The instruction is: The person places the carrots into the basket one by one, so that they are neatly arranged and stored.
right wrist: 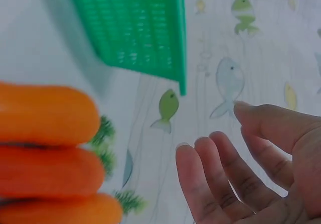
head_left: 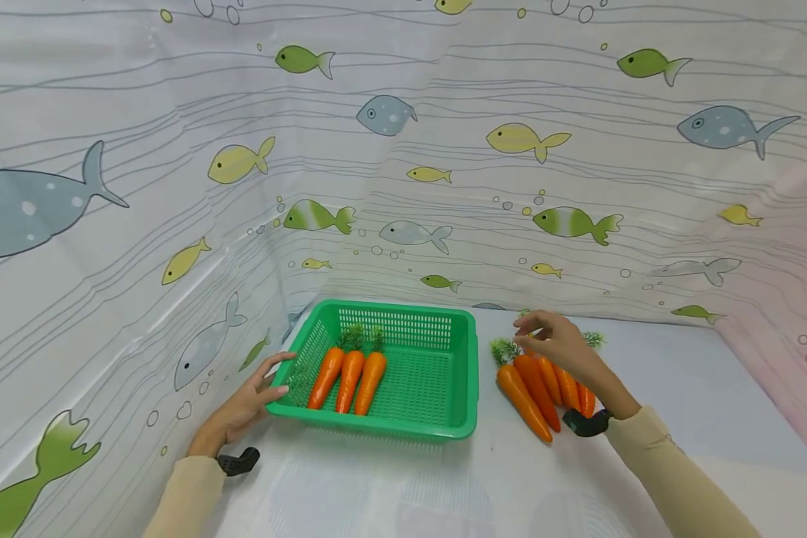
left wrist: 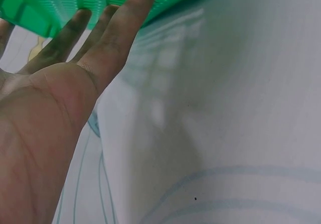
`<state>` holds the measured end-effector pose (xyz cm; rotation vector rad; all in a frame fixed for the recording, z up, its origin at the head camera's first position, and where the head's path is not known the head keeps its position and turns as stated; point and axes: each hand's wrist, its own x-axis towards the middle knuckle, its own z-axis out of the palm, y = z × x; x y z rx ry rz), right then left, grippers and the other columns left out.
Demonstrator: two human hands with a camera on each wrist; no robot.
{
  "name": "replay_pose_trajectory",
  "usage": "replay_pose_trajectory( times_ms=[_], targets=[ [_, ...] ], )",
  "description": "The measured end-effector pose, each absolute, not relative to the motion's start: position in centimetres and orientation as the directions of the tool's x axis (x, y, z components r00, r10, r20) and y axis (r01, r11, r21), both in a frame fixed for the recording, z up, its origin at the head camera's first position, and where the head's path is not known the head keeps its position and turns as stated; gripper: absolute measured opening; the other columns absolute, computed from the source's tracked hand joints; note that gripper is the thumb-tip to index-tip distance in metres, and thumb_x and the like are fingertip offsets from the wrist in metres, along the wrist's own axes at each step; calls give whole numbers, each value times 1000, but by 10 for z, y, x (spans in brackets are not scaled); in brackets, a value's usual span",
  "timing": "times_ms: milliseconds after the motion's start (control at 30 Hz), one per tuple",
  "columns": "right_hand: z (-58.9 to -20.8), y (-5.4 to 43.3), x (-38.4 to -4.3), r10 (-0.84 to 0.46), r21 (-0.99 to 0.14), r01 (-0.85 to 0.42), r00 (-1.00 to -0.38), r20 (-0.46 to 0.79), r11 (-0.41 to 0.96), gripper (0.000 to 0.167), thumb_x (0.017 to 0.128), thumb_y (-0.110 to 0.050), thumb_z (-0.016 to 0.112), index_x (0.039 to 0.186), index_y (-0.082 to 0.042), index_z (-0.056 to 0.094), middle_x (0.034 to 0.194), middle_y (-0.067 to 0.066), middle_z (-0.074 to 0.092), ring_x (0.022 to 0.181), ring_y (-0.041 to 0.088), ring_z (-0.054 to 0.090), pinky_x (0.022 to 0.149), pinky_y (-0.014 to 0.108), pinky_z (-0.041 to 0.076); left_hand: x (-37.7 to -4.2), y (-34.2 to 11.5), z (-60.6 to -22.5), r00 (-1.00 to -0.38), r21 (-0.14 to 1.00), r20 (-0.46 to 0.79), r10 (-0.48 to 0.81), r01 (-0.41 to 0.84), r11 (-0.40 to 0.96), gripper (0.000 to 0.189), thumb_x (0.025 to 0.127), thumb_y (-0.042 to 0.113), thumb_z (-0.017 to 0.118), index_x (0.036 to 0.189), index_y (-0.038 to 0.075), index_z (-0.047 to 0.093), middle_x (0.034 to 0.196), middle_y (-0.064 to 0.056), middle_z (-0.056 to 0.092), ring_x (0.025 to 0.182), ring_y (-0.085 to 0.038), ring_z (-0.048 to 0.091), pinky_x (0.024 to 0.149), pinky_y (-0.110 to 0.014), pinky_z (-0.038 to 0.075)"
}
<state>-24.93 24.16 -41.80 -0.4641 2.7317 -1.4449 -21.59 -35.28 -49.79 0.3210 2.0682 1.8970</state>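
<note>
At the left end of a green plastic basket [head_left: 417,430], my left hand [head_left: 245,403] rests its spread, fairly straight fingers against the rim. The left wrist view has those fingers [left wrist: 113,43] on the slotted outer wall. Three orange carrots [head_left: 350,381] with leafy green tops lie side by side inside the basket. My right hand [head_left: 558,347] is raised over the carrots [head_left: 527,396] at the basket's right, partly covering them. Its fingers are loosely bent, the thumb apart from them, with nothing held. Several carrots [right wrist: 50,171] lie in a row left of this hand in the right wrist view.
A white patterned cloth [head_left: 511,493] covers the table. Behind and to the left stands a fish-print curtain [head_left: 471,202], close to the basket's left side. Pinkish curtain [head_left: 780,299] borders the right. Each wrist wears a black camera mount [head_left: 238,462].
</note>
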Motion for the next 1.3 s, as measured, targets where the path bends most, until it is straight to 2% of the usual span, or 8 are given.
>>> replay_pose_trajectory(
  times_ms=[167,233,533,700,833,967,1167,1300],
  targets=[
    [-431,267,-244,-234,-816,-211,-967,96,538,39,99,-28,71,130,-6,62,119,14,68,99,41,66,82,49,58,-215,-355,-498,-926,994,-71,371,-36,100,67,106,10,55,162,26,22,159,-22,20,123,-25,53,89,-46,54],
    [-435,277,-244,-217,-811,-198,-972,91,551,41,100,-29,70,132,-5,61,120,16,66,100,43,65,81,51,58,-215,-356,-497,-927,994,-74,366,-40,101,67,106,10,56,162,27,22,159,-23,20,121,-26,54,89,-46,54],
    [-460,313,-245,-92,-785,-97,-994,50,612,51,100,-34,69,136,1,58,126,22,64,103,37,67,77,40,60,-214,-352,-494,-927,993,-89,365,-56,99,67,105,10,56,161,27,22,157,-22,23,121,-25,55,90,-45,54],
    [-473,331,-243,0,-761,-28,-999,38,648,51,101,-33,68,136,1,58,132,27,59,109,39,64,81,45,59,-213,-351,-494,-924,994,-90,371,-60,92,68,105,10,56,161,27,22,156,-20,23,119,-25,56,90,-45,54],
    [-480,341,-244,71,-733,59,-997,-16,677,55,100,-35,68,138,3,55,138,35,50,101,39,65,80,47,58,-214,-352,-494,-923,995,-73,377,-44,86,68,106,9,55,162,26,21,156,-21,24,119,-25,56,90,-45,54],
    [-488,347,-246,93,-714,114,-993,-68,691,60,100,-34,68,140,7,50,141,40,42,96,40,67,79,46,58,-215,-353,-495,-926,995,-70,372,-39,91,67,106,9,54,162,26,21,156,-20,25,121,-25,55,89,-46,54],
    [-499,351,-249,96,-721,138,-990,-100,679,65,99,-38,68,143,5,47,143,40,39,91,35,68,79,43,58,-216,-353,-496,-926,993,-83,368,-48,103,67,106,10,55,162,27,22,159,-20,21,122,-25,55,90,-47,54],
    [-504,352,-251,76,-742,142,-990,-122,655,69,98,-41,69,144,4,45,144,39,39,93,34,67,80,43,58,-215,-353,-497,-925,991,-92,369,-50,122,67,106,10,55,162,27,21,163,-17,14,128,-25,47,93,-51,48]
  ],
)
